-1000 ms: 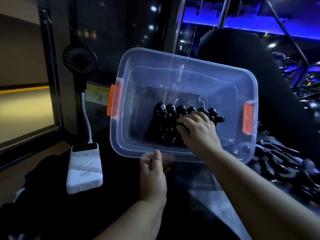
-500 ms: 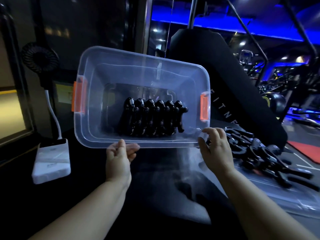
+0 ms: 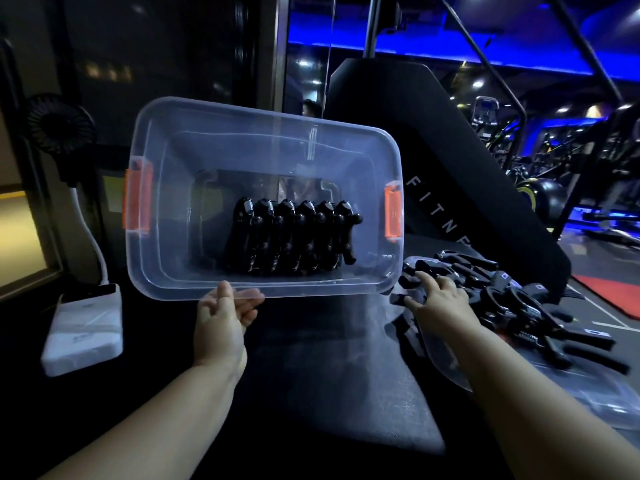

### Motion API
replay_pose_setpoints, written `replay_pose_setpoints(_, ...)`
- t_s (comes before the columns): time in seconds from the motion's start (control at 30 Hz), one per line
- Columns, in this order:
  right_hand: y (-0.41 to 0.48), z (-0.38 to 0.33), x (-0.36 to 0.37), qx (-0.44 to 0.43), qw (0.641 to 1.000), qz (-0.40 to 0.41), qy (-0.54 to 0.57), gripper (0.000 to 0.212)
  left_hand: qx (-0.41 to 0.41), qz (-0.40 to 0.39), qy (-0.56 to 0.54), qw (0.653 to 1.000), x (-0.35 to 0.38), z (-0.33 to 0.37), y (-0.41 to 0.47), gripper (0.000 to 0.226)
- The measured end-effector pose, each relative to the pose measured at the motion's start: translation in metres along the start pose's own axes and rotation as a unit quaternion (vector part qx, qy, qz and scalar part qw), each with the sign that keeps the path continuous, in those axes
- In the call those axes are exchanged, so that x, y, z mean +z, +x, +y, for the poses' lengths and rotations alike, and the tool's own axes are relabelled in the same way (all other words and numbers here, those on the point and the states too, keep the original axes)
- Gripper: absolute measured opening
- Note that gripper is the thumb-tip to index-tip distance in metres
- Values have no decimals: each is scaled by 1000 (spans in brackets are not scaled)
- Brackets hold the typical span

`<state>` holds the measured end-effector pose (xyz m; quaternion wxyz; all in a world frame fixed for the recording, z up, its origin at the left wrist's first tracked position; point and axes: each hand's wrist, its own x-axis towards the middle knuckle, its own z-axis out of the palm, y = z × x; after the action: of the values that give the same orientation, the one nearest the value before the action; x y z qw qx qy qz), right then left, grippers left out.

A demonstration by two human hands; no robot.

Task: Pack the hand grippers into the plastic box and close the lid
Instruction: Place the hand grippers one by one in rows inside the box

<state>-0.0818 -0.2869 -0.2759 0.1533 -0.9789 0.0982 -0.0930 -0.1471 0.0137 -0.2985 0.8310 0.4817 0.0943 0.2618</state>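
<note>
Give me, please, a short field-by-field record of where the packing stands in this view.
Box: clear plastic box, tilted with its opening toward the camera, uncovered
Packed: row of black hand grippers inside
Unpacked: loose pile of grippers right of the box
Left hand: pinches the box's near rim
Right hand: fingers spread, resting on the loose pile
Lid: likely the clear lid under that pile
Nearby: white power bank, left

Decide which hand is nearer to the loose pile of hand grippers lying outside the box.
Right. The right hand reaches the left edge of the loose pile; the left hand grips the plastic box by its near rim, well left of the pile.
</note>
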Motion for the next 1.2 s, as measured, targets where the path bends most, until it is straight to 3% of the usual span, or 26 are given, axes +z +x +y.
replay_pose_setpoints(0.17, 9, -12, 0, 11, 998, -23, -52, 70, 5, 0, 7, 1000, -1, -1, 2, 24)
replay_pose_setpoints(0.37, 6, -19, 9, 9, 997, 16, -74, 54, 14, 1, 8, 1000, 0, -1, 3, 22)
replay_pose_setpoints(0.6, -12, -18, 2, 4, 998, -1, -67, 49, 12, 5, 6, 1000, 2, 1, 0, 21)
replay_pose_setpoints(0.87, -37, -3, -2, -37, 997, -17, -66, 57, 0, 2, 4, 1000, 0, 2, 1, 17)
replay_pose_setpoints(1.2, -60, 4, -2, 9, 997, 64, -35, 30, -12, 3, 5, 1000, -1, 3, -3, 17)
